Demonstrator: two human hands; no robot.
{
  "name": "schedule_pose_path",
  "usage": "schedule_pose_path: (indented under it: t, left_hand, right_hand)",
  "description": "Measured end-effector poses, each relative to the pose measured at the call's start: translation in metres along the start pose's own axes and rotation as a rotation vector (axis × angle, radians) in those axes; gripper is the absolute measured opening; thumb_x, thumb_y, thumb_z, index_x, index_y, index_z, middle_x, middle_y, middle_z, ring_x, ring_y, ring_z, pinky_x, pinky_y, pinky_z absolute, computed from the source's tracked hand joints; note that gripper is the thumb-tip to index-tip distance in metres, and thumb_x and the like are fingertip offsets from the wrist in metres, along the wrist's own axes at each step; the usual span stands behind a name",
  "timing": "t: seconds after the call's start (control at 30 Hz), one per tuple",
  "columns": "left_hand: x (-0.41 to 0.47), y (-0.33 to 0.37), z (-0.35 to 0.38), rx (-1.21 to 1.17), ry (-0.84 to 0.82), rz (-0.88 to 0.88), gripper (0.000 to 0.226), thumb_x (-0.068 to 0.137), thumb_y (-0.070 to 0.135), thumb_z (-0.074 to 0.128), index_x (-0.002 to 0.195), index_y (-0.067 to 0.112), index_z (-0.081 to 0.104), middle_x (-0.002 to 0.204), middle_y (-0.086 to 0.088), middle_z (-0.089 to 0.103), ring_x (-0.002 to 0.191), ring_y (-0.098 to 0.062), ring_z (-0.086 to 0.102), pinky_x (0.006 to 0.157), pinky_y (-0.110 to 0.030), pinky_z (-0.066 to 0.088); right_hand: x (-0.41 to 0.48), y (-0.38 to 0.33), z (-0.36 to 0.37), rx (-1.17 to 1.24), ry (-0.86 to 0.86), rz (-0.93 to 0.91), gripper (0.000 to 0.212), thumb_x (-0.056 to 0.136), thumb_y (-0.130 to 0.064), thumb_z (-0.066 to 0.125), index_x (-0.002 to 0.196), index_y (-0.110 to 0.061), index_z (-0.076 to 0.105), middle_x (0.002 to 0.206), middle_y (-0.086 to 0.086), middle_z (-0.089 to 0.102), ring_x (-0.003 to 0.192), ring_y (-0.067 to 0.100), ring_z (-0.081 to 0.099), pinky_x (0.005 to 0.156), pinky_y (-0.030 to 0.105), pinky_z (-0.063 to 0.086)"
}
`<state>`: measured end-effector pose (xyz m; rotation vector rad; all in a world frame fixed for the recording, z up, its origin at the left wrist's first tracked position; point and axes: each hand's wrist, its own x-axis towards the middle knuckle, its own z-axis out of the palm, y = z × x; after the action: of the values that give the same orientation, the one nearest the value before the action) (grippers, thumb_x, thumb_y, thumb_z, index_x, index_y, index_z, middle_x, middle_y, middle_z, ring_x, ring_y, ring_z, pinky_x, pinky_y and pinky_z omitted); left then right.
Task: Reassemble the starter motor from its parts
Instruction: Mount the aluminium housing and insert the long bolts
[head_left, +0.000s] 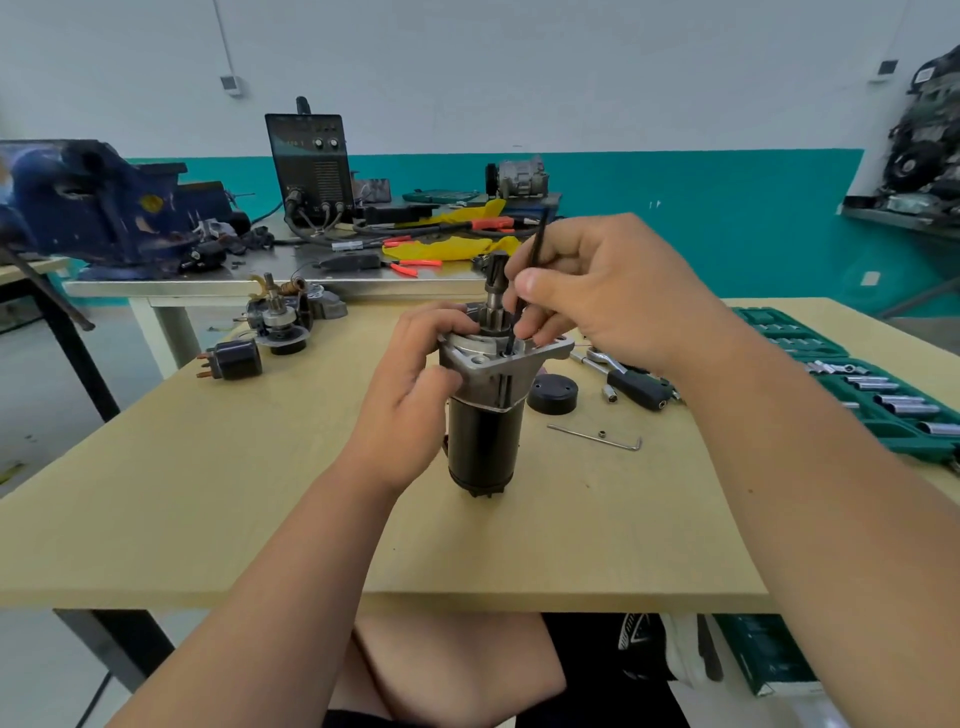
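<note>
The starter motor stands upright on the wooden table, its black body below and its grey metal flange and shaft on top. My left hand grips the flange from the left. My right hand pinches a thin black hex key, held nearly upright with its lower tip in a hole in the flange. A black round cap lies just right of the motor. Other motor parts and a black solenoid lie at the table's far left.
A ratchet, a small socket and a silver hex key lie right of the motor. A green socket case sits at the right edge. Behind are a steel bench with a blue vise, a welder and pliers.
</note>
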<state>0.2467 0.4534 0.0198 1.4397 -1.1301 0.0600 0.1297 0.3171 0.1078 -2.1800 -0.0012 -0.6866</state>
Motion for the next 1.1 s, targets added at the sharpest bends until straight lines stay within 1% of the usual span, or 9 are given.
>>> schedule_pose_path:
  t: [0.07,0.17,0.4,0.6,0.7,0.8,0.93,1.0,1.1]
  left_hand:
    - [0.004,0.009,0.002,-0.024,0.009,-0.060,0.022,0.078,0.035,0.039,0.092,0.029,0.055,0.110,0.004,0.054,0.108,-0.013,0.052,0.090,-0.037,0.047]
    - [0.011,0.021,0.006,0.143,0.030,-0.062,0.033,0.077,0.053,0.046,0.079,0.020,0.052,0.094,0.006,0.052,0.085,-0.005,0.051,0.072,-0.019,0.043]
    - [0.010,0.036,0.013,0.136,-0.021,-0.065,0.023,0.086,0.027,0.067,0.089,0.006,0.058,0.096,-0.014,0.059,0.092,-0.029,0.057,0.079,-0.047,0.052]
    - [0.010,0.033,0.018,0.120,0.056,-0.080,0.010,0.088,0.019,0.067,0.084,0.013,0.059,0.099,-0.013,0.059,0.093,-0.028,0.058,0.077,-0.040,0.052]
    - [0.008,0.033,0.019,0.102,0.075,-0.070,0.017,0.087,0.017,0.069,0.076,0.025,0.058,0.100,-0.013,0.060,0.093,-0.022,0.057,0.077,-0.034,0.049]
    - [0.007,0.032,0.019,0.112,0.104,-0.068,0.023,0.086,0.020,0.069,0.074,0.033,0.055,0.101,-0.009,0.059,0.092,-0.014,0.055,0.075,-0.025,0.045]
    - [0.007,0.030,0.022,0.078,0.116,-0.091,0.018,0.086,0.020,0.070,0.081,0.029,0.055,0.102,-0.011,0.059,0.094,-0.020,0.057,0.078,-0.032,0.048]
    - [0.008,0.030,0.024,0.071,0.122,-0.092,0.013,0.085,0.020,0.070,0.082,0.025,0.059,0.103,-0.012,0.059,0.097,-0.022,0.057,0.083,-0.036,0.050]
    - [0.008,0.031,0.024,0.076,0.145,-0.099,0.008,0.087,0.022,0.069,0.081,0.023,0.064,0.106,-0.010,0.059,0.098,-0.016,0.057,0.081,-0.027,0.047]
  right_hand:
    - [-0.001,0.003,0.006,-0.054,0.091,-0.029,0.011,0.091,-0.016,0.064,0.081,-0.020,0.061,0.069,-0.005,0.072,0.059,0.011,0.070,0.053,0.027,0.058]
    - [-0.002,0.009,0.016,-0.073,0.205,-0.022,0.021,0.086,-0.025,0.070,0.074,-0.018,0.055,0.063,-0.001,0.069,0.050,0.008,0.066,0.045,0.023,0.053]
    - [0.001,0.008,0.025,-0.255,0.273,-0.104,0.024,0.085,-0.033,0.066,0.070,-0.020,0.053,0.058,-0.007,0.050,0.051,-0.002,0.049,0.044,0.012,0.037]
    - [0.004,0.007,0.019,-0.291,0.181,-0.100,0.018,0.089,-0.035,0.062,0.075,-0.031,0.052,0.069,-0.010,0.057,0.060,-0.004,0.052,0.052,0.009,0.040]
    - [0.000,0.004,0.009,-0.098,0.092,-0.089,0.011,0.091,-0.026,0.061,0.083,-0.033,0.055,0.077,-0.008,0.063,0.066,0.004,0.062,0.060,0.025,0.054]
    - [-0.003,0.000,0.002,-0.083,0.040,-0.113,0.018,0.093,-0.017,0.059,0.084,-0.032,0.063,0.077,-0.008,0.069,0.070,0.007,0.068,0.058,0.017,0.054]
    - [-0.001,-0.001,0.007,-0.220,0.179,-0.105,0.014,0.087,-0.029,0.068,0.076,-0.021,0.067,0.064,-0.003,0.068,0.058,0.007,0.065,0.054,0.025,0.055]
    - [0.000,0.001,0.016,-0.365,0.281,-0.107,0.030,0.084,-0.040,0.069,0.065,-0.019,0.059,0.056,-0.005,0.057,0.052,0.004,0.053,0.050,0.025,0.044]
    - [-0.001,0.000,0.022,-0.407,0.346,-0.128,0.036,0.085,-0.046,0.066,0.060,-0.027,0.048,0.055,-0.010,0.047,0.050,0.002,0.044,0.048,0.018,0.032]
